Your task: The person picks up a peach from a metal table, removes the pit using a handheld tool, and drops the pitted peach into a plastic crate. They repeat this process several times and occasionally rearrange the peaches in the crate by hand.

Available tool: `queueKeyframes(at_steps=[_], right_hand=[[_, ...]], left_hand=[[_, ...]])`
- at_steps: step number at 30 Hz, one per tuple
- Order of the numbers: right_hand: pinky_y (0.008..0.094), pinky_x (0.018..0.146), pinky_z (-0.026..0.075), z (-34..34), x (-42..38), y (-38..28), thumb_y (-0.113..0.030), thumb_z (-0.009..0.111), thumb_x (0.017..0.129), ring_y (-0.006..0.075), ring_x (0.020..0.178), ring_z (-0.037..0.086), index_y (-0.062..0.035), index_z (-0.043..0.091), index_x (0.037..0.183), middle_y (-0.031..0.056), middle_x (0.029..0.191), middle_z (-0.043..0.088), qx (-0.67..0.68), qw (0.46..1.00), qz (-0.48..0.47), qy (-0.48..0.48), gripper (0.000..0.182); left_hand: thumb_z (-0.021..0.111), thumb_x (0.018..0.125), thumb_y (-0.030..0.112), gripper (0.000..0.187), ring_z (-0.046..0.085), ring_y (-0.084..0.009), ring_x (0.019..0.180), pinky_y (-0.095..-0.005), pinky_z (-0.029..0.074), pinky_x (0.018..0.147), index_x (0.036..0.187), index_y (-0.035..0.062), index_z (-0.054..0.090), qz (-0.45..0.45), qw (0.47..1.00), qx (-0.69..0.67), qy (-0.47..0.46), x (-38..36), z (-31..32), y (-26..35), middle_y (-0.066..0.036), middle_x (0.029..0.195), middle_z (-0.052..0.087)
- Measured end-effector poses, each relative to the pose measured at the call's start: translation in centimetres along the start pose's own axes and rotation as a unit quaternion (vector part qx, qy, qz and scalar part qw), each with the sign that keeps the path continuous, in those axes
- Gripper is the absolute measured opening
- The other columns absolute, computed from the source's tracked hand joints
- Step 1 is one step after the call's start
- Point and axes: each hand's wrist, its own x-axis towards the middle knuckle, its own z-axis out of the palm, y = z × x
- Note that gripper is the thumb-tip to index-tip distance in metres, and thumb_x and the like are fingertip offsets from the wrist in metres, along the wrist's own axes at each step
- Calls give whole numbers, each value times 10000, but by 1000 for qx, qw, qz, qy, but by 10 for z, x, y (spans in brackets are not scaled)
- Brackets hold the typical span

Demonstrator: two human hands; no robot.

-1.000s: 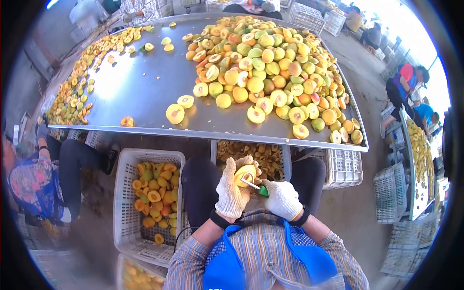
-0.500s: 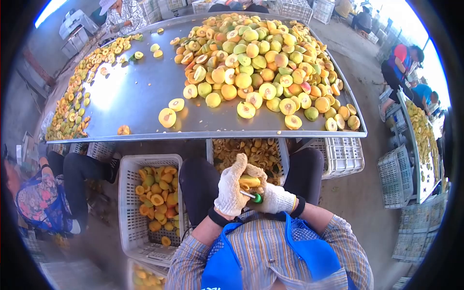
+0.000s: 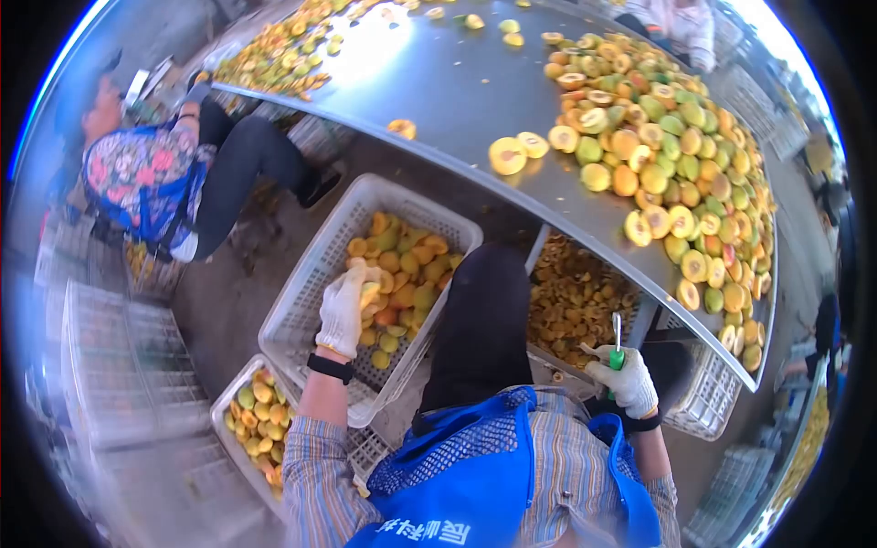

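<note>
My left hand (image 3: 343,309), in a white glove with stained fingertips, reaches over a white plastic crate (image 3: 277,306) of apricots (image 3: 413,260). Its fingers are curled around a yellow apricot half (image 3: 369,296), partly hidden by the glove. Off to the right, my gloved right hand (image 3: 627,382) is closed around a small green-handled pitting tool (image 3: 617,354), its metal shaft pointing up. Beyond that hand, under the table edge, sits a crate of torn, brownish apricot pieces (image 3: 575,292).
A metal table (image 3: 457,100) carries a large apricot heap (image 3: 676,146), with more halves at its far left. A second fruit crate (image 3: 228,413) stands lower left, near stacked crates (image 3: 128,356). A person in a floral top (image 3: 137,178) sits at left; another person (image 3: 676,23) is across the table.
My hands have parted from working together on an apricot. The left went over the fruit crate, while the right moved aside with the tool. The view has turned left.
</note>
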Motion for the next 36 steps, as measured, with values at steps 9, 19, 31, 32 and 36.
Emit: queueKeyframes(at_steps=[9, 19, 31, 32, 36], right_hand=[[293, 540, 454, 21, 43, 21, -232, 735, 799, 95, 551, 567, 17, 709, 935, 36, 601, 612, -219, 973, 67, 27, 285], [355, 583, 476, 42, 67, 12, -301, 719, 760, 174, 580, 600, -1, 687, 836, 85, 608, 613, -320, 933, 156, 60, 311], [349, 582, 507, 57, 94, -3, -330, 732, 794, 197, 568, 665, 1, 718, 831, 95, 596, 659, -362, 889, 278, 33, 334], [353, 579, 508, 61, 95, -9, -325, 730, 792, 205, 559, 664, 0, 715, 830, 94, 585, 654, -365, 892, 265, 29, 327], [362, 659, 526, 62, 101, -11, -345, 772, 722, 214, 699, 686, 33, 677, 922, 143, 743, 700, -362, 882, 300, 32, 439]], left_hand=[[658, 929, 378, 432, 571, -111, 710, -269, 451, 621, 1076, -25, 713, -136, 965, 15, 223, 33, -134, -174, -51, 864, 672], [608, 880, 234, 355, 645, -199, 811, -325, 491, 744, 1085, -41, 701, -193, 944, 185, 196, 71, -106, -181, -142, 917, 708], [555, 847, 102, 376, 655, -314, 1119, -353, 479, 959, 1194, 38, 687, -244, 886, 299, 256, 102, -151, -215, -172, 1168, 702], [559, 848, 105, 364, 657, -322, 1108, -362, 483, 953, 1180, 49, 695, -268, 875, 326, 237, 104, -158, -224, -178, 1157, 702], [576, 863, 151, 311, 665, -347, 1067, -393, 501, 921, 1130, 79, 718, -268, 864, 417, 85, 104, -156, -259, -204, 1109, 700]])
